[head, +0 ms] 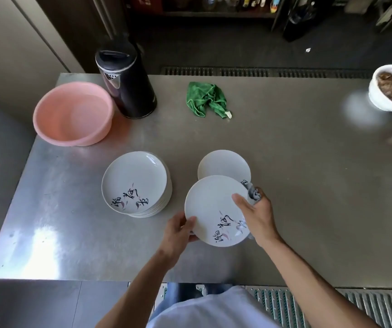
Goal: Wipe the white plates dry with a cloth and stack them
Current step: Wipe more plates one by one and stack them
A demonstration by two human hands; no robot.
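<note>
I work from a single view: the head camera, worn above the near edge of the worktop (296,176) and pitched steeply forward and down. The left hand (178,229) and right hand (258,216) sit just below mid-frame, close under the lens. They are near enough that I can read the painted characters on the plate (210,204) they hold and see the grey cloth (254,195) bunched in the right one. Both forearms enter from the bottom edge. Beyond the hands the wide lens takes in the whole worktop, its edges bowed, and the floor (225,50) past it.
</note>
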